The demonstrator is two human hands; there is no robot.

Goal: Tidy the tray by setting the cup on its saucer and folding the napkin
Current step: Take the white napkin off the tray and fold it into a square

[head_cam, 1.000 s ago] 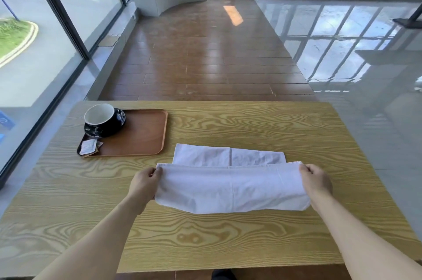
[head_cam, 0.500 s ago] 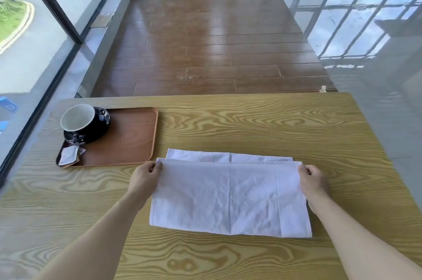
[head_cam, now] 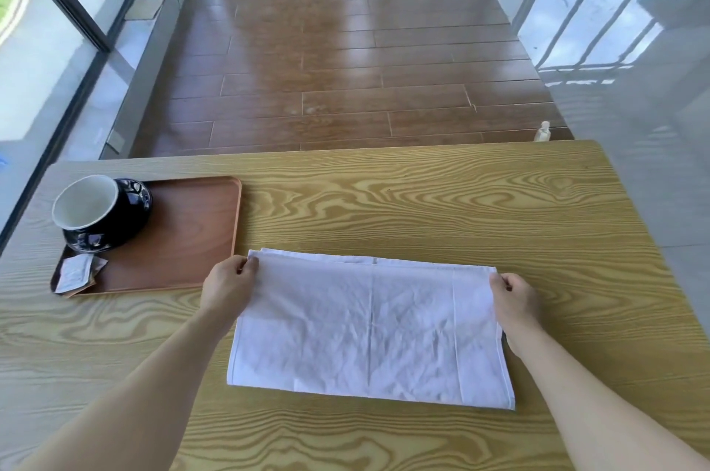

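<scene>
And the fold is down! The near half of the napkin (head_cam: pixel 369 332), hanging in the air between the two hands a second ago, has been carried over and now lies flat on its far half, the top edges almost matched, with only a thin strip of the lower layer peeking out along the back. The white cloth sits as a creased rectangle on the wooden surface (head_cam: pixel 442 201), in front of the person and just right of the tray.

The left hand (head_cam: pixel 228 288) pinches the far-left corner of the napkin, fingers curled round the edge. The right hand (head_cam: pixel 513 297) does the same at the far-right corner, thumb and fingers closed on the cloth. Both forearms reach in from the near edge, and both hands rest low against the surface.

Out to the left, the brown tray (head_cam: pixel 184 240) lies near the surface's left end, its right rim close to the left hand. On its far-left part the cup (head_cam: pixel 88 209), white inside and black outside, sits on the black saucer (head_cam: pixel 134 201). A small crumpled packet (head_cam: pixel 77 272) lies at the tray's near-left corner, just in front of the saucer.

Beyond the surface runs a brown plank floor (head_cam: pixel 338 67), with glass windows (head_cam: pixel 50 28) on the left.
</scene>
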